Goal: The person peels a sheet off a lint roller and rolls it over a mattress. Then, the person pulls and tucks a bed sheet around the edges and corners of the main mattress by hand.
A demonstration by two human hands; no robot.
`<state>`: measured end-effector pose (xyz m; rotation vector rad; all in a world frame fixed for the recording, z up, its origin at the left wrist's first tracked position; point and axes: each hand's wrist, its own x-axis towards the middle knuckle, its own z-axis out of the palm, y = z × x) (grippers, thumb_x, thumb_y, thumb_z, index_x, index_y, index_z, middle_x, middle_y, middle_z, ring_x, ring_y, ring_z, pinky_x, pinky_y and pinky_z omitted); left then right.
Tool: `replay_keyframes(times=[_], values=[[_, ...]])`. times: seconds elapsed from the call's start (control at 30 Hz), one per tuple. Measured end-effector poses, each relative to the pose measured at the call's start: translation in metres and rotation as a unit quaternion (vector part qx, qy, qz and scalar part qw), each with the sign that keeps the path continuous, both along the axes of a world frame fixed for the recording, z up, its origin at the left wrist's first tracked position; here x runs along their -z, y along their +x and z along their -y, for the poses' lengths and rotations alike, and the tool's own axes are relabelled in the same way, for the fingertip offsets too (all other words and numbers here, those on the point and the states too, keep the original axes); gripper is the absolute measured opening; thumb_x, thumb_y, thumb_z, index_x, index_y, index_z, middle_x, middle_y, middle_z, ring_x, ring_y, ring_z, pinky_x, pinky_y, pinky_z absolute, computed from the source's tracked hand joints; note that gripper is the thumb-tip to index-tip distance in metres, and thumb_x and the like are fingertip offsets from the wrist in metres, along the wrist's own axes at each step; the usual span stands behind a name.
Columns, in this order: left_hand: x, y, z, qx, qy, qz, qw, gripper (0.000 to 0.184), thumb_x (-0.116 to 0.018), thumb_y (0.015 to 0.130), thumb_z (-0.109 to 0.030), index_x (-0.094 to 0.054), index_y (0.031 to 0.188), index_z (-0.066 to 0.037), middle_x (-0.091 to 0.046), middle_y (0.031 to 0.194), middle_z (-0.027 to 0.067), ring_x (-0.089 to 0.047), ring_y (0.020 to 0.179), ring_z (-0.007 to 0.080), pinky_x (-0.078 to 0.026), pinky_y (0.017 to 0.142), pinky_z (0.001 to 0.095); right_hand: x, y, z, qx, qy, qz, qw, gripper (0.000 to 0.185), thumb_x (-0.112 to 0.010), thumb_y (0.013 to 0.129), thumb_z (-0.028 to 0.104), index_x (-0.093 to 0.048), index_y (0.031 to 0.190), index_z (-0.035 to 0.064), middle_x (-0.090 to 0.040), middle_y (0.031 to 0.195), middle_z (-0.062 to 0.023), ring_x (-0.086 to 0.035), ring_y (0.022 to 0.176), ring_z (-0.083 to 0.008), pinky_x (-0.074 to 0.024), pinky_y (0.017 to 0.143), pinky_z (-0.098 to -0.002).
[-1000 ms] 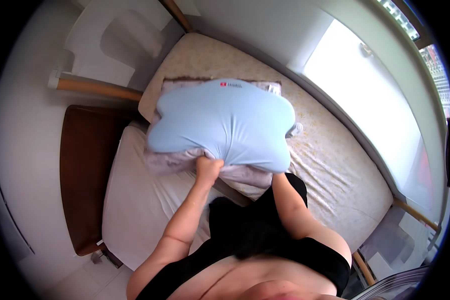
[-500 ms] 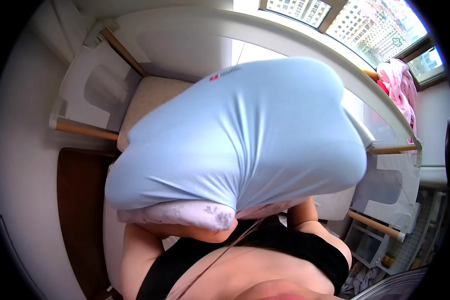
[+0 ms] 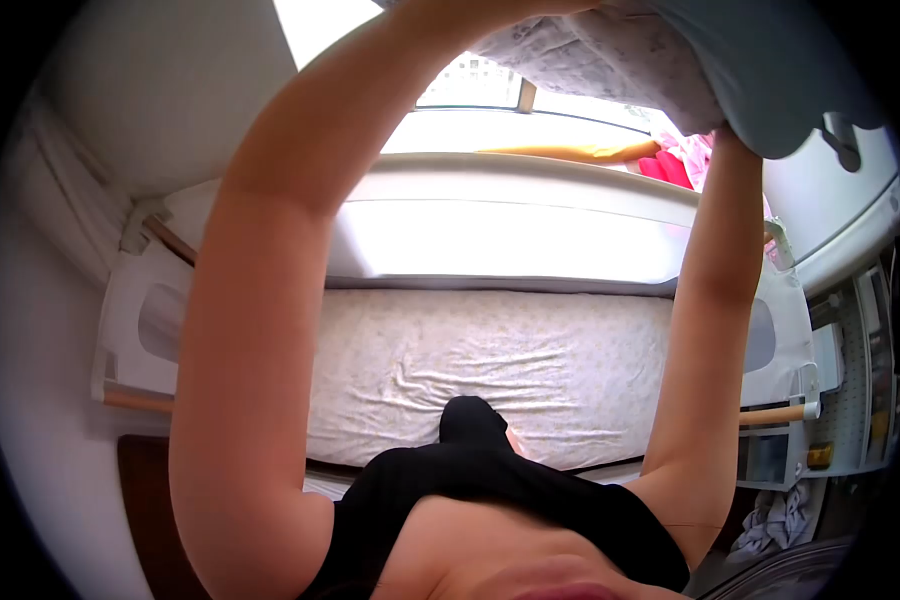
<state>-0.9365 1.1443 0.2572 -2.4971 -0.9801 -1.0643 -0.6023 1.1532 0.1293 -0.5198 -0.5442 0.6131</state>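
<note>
A soft piece of bedding [image 3: 790,70], light blue on one face and pale floral on the other, hangs raised at the top right. Both my arms reach up to it, holding it aloft. My left forearm [image 3: 370,90] runs to its floral side at the upper edge, where the frame cuts off most of the left hand. Under the blue cloth's lower edge, my right forearm [image 3: 720,220] disappears, so the right hand is hidden. No fingers show clearly on either hand. Below lies a bed mattress [image 3: 490,340] with a wrinkled, pale patterned sheet.
A white fabric bed rail [image 3: 520,185] stands along the far side, with wooden bars [image 3: 770,415] at the ends. Pink cloth [image 3: 685,155] lies by the window behind it. Shelving [image 3: 850,370] is at right; a dark brown panel [image 3: 145,510] stands at left.
The bedding has gone from in front of my chest, where it covered the mattress, to high at the upper right. My arms have stretched upward, and the mattress is now exposed.
</note>
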Motion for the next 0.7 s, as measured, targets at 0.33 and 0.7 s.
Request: replay_keyframes(times=[0.33, 0.7], values=[[0.258, -0.133, 0.074, 0.116, -0.525, -0.017, 0.843, 0.023, -0.054, 0.089, -0.015, -0.060, 0.108, -0.004, -0.066, 0.101, 0.0115, -0.064, 0.091, 0.0239, -0.049, 0.080, 0.0344, 0.210, 0.226, -0.075, 0.078, -0.262, -0.095, 0.957, 0.013, -0.063, 0.088, 0.015, -0.058, 0.084, 0.0043, -0.058, 0.068, -0.0047, -0.057, 0.061, -0.0181, -0.0444, 0.055, -0.0305], [0.718, -0.354, 0.482, -0.508, -0.661, 0.364, 0.415, 0.064, -0.061, 0.074, -0.024, -0.044, 0.131, 0.001, -0.054, 0.124, 0.0279, -0.053, 0.118, 0.0375, -0.043, 0.099, 0.0409, 0.389, -0.229, 0.161, -0.192, -0.378, 0.463, 0.779, 0.013, -0.061, 0.091, 0.017, -0.059, 0.088, 0.0041, -0.054, 0.065, -0.0014, -0.043, 0.051, -0.0069, -0.0335, 0.047, -0.0223]])
